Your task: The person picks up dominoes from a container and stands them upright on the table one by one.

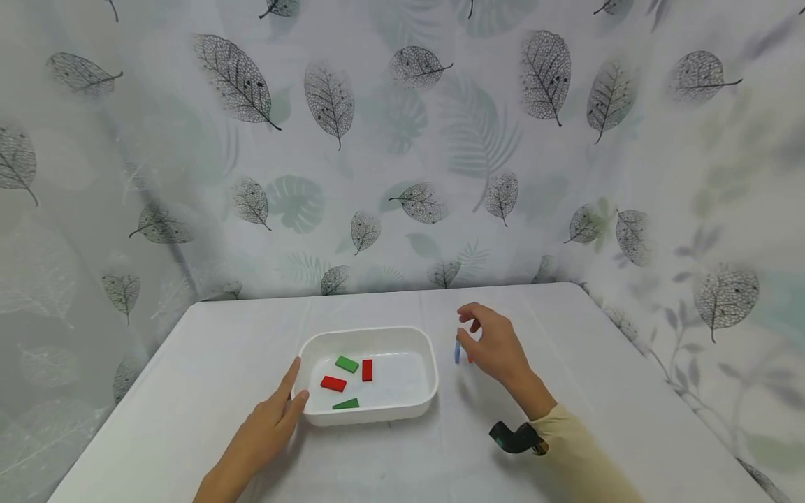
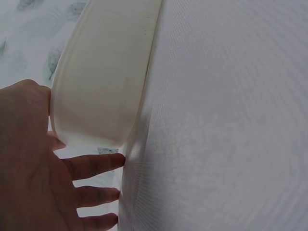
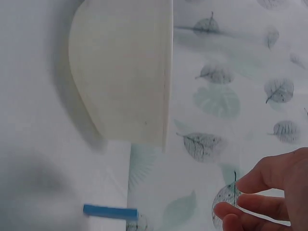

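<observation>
A white rectangular tray point(image 1: 367, 416) stands on the table with two red blocks point(image 1: 333, 383) and two green pieces point(image 1: 347, 364) inside it; one green piece looks like a wedge. My left hand point(image 1: 267, 426) rests against the tray's left end, its fingers fairly straight along the outer wall point(image 2: 103, 82). To the right of the tray, my right hand point(image 1: 497, 346) hovers with fingers loosely bent and nothing visible between them point(image 3: 264, 192). Just beside it, a thin blue block point(image 3: 110, 211) stands on end. An orange-red piece point(image 1: 469, 359) shows partly, mostly hidden behind the right hand.
A white cloth covers the table point(image 1: 251, 328). Behind it and at both sides hangs a leaf-patterned curtain point(image 1: 377, 140). A black curved device point(image 1: 517, 438) is strapped at my right wrist, by the beige sleeve point(image 1: 578, 454).
</observation>
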Available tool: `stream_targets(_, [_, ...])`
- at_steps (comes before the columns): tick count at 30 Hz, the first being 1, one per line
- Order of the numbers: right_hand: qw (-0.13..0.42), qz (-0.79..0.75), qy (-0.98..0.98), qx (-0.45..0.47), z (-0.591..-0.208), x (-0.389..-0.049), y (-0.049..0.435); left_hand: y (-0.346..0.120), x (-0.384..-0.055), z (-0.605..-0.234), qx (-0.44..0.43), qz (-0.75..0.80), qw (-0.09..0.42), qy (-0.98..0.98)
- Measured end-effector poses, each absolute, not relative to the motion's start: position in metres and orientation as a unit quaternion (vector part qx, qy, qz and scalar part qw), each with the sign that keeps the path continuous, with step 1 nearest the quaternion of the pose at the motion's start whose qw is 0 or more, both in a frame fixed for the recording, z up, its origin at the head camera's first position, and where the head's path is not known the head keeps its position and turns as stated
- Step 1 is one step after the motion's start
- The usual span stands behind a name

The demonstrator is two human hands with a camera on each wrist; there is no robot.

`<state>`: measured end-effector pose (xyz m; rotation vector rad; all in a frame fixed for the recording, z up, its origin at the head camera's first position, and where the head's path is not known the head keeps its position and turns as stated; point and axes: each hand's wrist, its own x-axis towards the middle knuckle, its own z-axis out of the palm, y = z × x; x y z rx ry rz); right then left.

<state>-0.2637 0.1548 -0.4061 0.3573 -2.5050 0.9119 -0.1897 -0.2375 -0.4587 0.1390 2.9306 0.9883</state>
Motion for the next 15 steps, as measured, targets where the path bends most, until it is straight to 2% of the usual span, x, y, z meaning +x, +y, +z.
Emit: stream_targets(15, [0.137, 0.318, -0.907, 0.241, -0.418, -0.267, 0.073, -0.236, -0.19, -0.459, 0.048, 0.31, 0.018, 0.949])
